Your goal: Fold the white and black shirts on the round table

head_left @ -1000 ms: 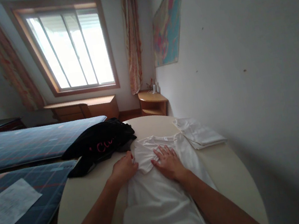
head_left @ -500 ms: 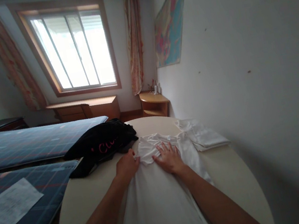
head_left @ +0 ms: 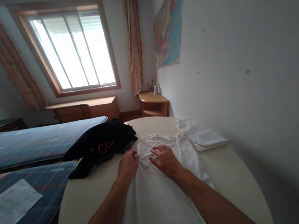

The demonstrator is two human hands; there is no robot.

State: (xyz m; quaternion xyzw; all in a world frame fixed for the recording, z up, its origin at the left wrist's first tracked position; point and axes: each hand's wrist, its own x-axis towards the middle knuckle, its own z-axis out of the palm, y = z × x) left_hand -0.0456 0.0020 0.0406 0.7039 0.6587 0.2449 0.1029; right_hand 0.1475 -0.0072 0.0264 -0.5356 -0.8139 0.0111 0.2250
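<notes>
A white garment (head_left: 161,198), thin and partly see-through, lies spread lengthwise over the table, its far end gathered and wrinkled. At the left edge of that wrinkled part is my left hand (head_left: 128,165), fingers loosely bent and touching the cloth's edge. My right hand (head_left: 167,160) rests on top of the garment, palm down, with its fingers apart and slightly curled toward the left. Neither hand visibly grips a fold. Beyond my right hand, a folded white cloth (head_left: 208,136) lies against the garment's far right side.
The round cream table (head_left: 78,215) stands close to the white wall on the right. A black cloth item with pink lettering (head_left: 100,145) sits at its far left edge. Left of the table, a printed paper sheet (head_left: 10,208) lies on a blue plaid mattress (head_left: 43,183).
My right hand's fingers have drawn in and turned left from a flatter, wider spread. My left hand's fingers have loosened and straightened a little at the garment's edge. The garment has barely moved.
</notes>
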